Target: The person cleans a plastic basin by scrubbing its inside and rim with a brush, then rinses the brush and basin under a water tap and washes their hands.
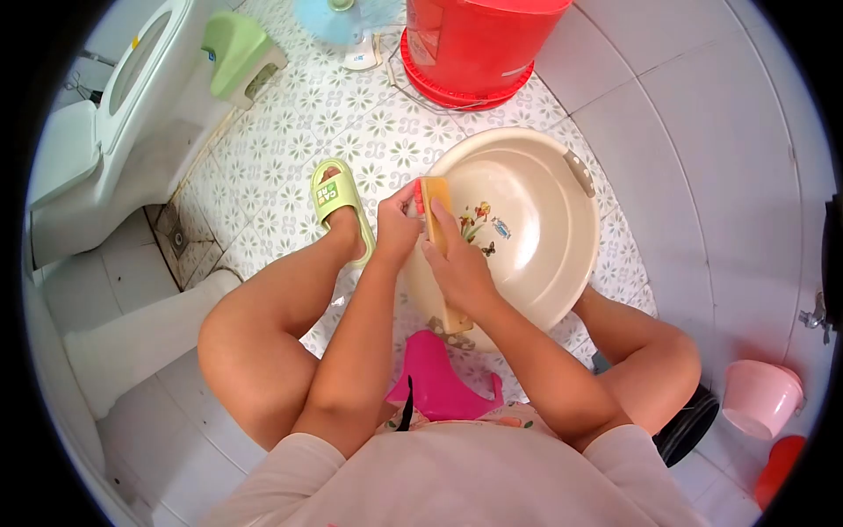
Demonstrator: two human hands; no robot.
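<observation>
Holding yellow board [436, 195] along left edge of basin [546, 211] with right fingers [446, 225], pinching small red item [419, 198] at far end with left fingers [406, 194], apparently steadying both, seemingly calling for firm bracing.

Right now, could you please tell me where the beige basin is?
In the head view, the beige basin sits right of centre, below the red bucket; the right hand overlaps its left side.
</observation>
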